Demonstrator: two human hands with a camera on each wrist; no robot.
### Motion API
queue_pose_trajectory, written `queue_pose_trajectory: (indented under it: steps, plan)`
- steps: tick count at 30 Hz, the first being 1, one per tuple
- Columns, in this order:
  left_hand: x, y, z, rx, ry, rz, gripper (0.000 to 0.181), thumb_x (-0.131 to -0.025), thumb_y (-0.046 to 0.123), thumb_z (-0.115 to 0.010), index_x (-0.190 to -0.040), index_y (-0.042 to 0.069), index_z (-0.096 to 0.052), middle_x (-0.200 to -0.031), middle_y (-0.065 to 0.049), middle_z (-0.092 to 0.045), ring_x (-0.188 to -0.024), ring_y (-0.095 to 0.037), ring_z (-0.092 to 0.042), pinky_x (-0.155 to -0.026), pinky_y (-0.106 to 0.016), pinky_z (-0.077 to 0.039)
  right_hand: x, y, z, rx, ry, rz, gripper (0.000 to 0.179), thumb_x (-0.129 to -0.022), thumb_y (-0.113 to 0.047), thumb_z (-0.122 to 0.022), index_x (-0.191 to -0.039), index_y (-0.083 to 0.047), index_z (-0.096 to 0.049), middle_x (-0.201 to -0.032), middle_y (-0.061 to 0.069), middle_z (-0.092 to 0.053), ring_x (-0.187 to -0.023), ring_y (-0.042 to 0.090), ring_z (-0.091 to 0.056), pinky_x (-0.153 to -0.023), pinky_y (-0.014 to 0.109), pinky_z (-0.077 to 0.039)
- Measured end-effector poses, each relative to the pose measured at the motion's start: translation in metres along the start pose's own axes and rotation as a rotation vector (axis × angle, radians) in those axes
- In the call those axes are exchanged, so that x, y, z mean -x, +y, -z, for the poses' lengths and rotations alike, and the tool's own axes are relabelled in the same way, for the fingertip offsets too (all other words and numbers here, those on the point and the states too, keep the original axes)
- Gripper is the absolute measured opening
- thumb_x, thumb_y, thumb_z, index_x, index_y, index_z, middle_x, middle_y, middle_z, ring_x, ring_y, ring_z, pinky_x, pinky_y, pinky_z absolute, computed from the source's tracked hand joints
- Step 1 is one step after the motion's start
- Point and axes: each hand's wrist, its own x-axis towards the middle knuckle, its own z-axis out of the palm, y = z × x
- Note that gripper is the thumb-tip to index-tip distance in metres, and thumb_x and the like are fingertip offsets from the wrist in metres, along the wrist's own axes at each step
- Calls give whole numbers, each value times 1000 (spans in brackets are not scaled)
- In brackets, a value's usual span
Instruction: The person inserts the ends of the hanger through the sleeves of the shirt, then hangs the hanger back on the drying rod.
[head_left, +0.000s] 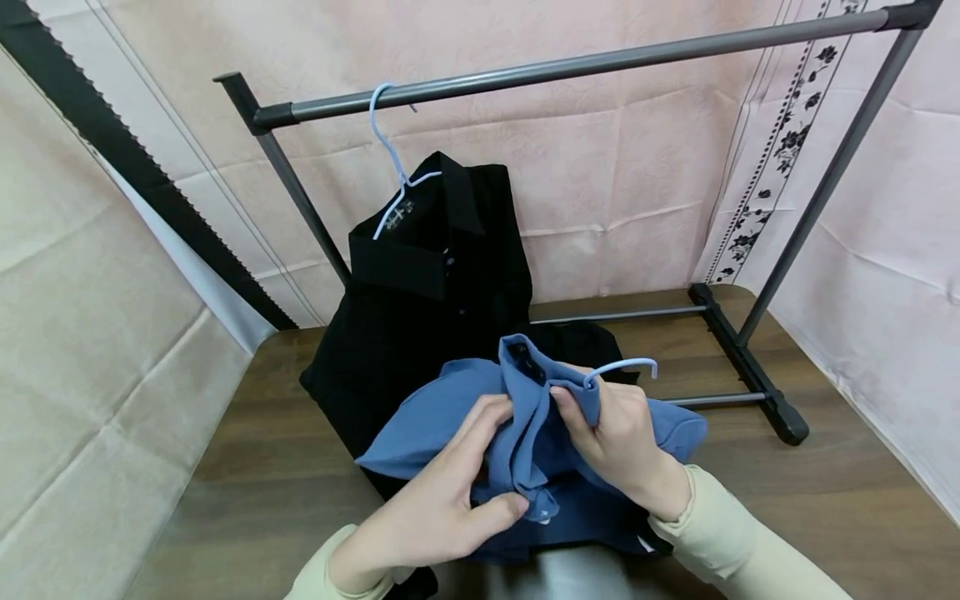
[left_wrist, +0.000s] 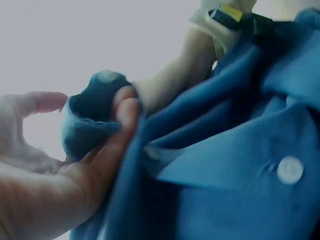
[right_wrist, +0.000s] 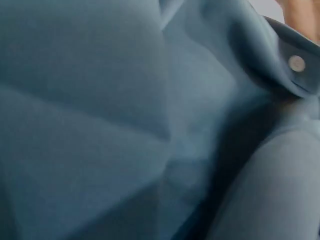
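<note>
A blue collared shirt [head_left: 435, 408] is bunched between both hands, in front of the rack. My right hand [head_left: 626, 433] grips its collar, thumb on the near side. Beside that hand, the hook of a light blue hanger [head_left: 630, 363] sticks out; the rest of the hanger is hidden in the cloth. My left hand [head_left: 442, 500] holds the shirt's front edge, with the thumb [left_wrist: 47, 101] at the fabric's rim and the fingers in its fold. A white button [left_wrist: 290, 170] shows on the blue front. Blue cloth fills most of the right wrist view.
A black shirt [head_left: 420, 325] hangs on another light blue hanger [head_left: 390, 150] from the grey rack bar [head_left: 562, 71], behind the blue shirt. The rack's black foot [head_left: 750, 367] stands on a wooden table [head_left: 247, 467]. Pale cloth walls [head_left: 600, 183] enclose the table.
</note>
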Motion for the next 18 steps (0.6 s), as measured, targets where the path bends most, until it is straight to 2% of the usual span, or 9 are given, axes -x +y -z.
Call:
queue_pose_trajectory:
  steps: [2,5,7,11,13,16,18]
  plan:
    - [3,-2,6,-52,-48,31,64,-98,24,-60,-154,27,-29,-152,8,-29,-130,-17,-41,-105,-36,-42,-1,2,0,10,-3,0,45,-108,-35,-47,-87,3,-60,-55,-5,-40,-41,6,-40,-41,19,-33]
    - [9,-2,13,-157,-75,69,63,-101,34,-59,-156,29,-29,-156,9,-25,-129,-17,-45,-105,-41,-43,-2,4,-1,5,-8,2,47,-108,-36,-47,-94,6,-62,-56,-6,-39,-41,6,-40,-41,18,-33]
    - [13,-2,18,-225,-70,96,62,-102,38,-58,-156,31,-30,-158,10,-22,-125,-17,-49,-104,-42,-45,-2,5,-1,-6,0,1,49,-108,-35,-48,-103,11,-64,-59,-2,-49,-42,8,-45,-42,20,-38]
    - [22,0,31,-335,-40,107,62,-102,44,-58,-156,33,-31,-159,8,-22,-108,-12,-58,-91,-34,-53,-3,7,1,-14,36,-13,50,-108,-34,-49,-105,13,-66,-75,13,-68,-46,16,-58,-45,29,-48]
    - [27,0,37,-382,6,79,62,-101,43,-60,-156,33,-34,-158,8,-26,-100,-8,-58,-82,-28,-54,-3,9,2,-5,63,-20,50,-107,-35,-50,-101,13,-66,-76,16,-68,-45,18,-57,-45,30,-48]
    - [34,-3,46,-479,132,-19,59,-100,37,-65,-153,29,-42,-151,6,-38,-95,-6,-54,-74,-24,-50,-4,12,6,6,105,-41,53,-107,-36,-50,-95,12,-65,-67,13,-63,-42,18,-52,-42,30,-43]
    - [37,-7,53,-566,229,-92,55,-99,34,-67,-150,25,-49,-147,3,-43,-99,-8,-50,-77,-25,-46,-5,14,8,20,141,-58,56,-106,-39,-50,-93,13,-65,-65,13,-62,-41,20,-51,-41,32,-42]
